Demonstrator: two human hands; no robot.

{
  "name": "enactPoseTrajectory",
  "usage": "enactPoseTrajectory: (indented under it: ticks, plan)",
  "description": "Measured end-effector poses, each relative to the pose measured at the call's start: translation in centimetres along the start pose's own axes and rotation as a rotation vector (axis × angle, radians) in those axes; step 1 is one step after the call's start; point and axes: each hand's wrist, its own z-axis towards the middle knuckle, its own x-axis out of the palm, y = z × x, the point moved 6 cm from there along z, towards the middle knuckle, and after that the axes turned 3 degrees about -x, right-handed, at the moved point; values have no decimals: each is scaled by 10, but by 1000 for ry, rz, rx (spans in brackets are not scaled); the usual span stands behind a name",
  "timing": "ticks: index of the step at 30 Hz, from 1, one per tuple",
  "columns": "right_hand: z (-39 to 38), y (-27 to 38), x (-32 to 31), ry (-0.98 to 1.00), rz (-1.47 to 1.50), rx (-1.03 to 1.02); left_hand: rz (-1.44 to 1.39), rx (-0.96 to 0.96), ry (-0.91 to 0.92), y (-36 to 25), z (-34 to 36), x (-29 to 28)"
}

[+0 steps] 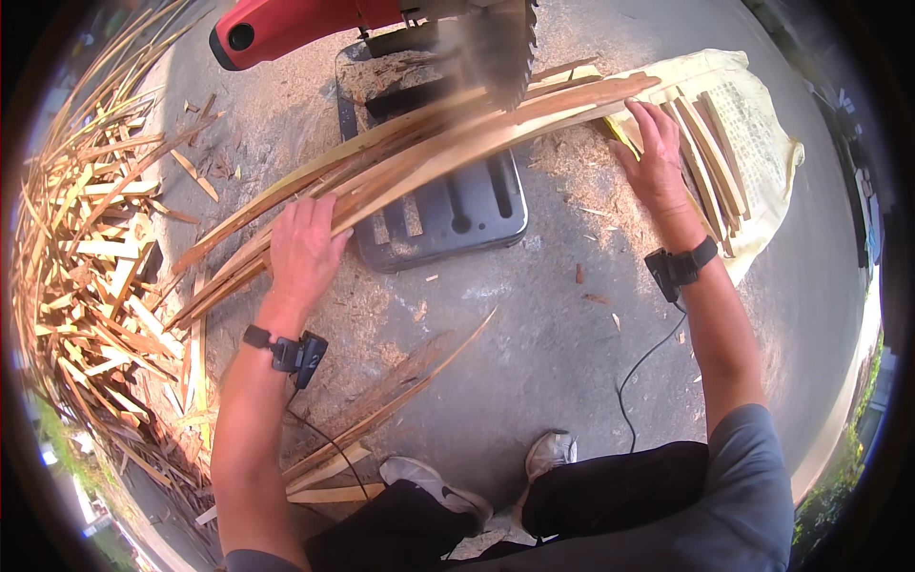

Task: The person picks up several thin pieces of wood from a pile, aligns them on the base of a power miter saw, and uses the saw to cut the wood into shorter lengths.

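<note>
While the left hand was wrapped over wood strips at the saw blade and the right hand half-curled by their end, grip unclear, I feared loose bundling might cause kickback.

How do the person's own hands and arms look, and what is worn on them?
The left hand and right hand are gloveless. Each arm wears a black wrist strap with a small black box and thin dark cable. The short sleeves are grey.

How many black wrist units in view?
2: one black wrist unit strapped on below the left hand, a second black wrist unit below the right hand.
</note>
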Motion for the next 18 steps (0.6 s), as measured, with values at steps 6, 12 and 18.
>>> enactPoseTrajectory:
  ticks: [6,12,18]
  plan:
    - [-51,0,13,234,113,85,114,-115,-20,-5,33,25]
    - [-91,1,6,406,199,178,107,-106,66,0,40,33]
    - [-94,21,0,571,294,225,-20,-204,177,23,69,46]
